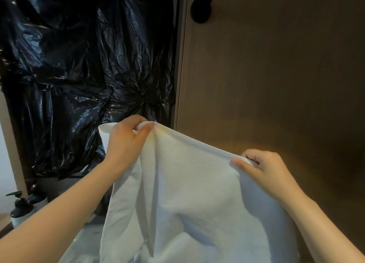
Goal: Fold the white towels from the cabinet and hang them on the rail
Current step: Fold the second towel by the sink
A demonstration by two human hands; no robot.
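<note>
A white towel (189, 193) hangs spread in front of me, its top edge stretched between both hands. My left hand (126, 142) pinches the upper left part of that edge, with a short flap of towel sticking out to its left. My right hand (262, 167) grips the edge lower and to the right. The towel's lower part drops out of the bottom of the frame. A black rail bracket (201, 7) is mounted on the brown wall at the top.
Crumpled black plastic sheeting (79, 65) covers the left half of the view. A brown wood-grain panel (276, 75) fills the right. Two dark pump bottles (21, 207) stand at the lower left beside a pale counter (87, 241).
</note>
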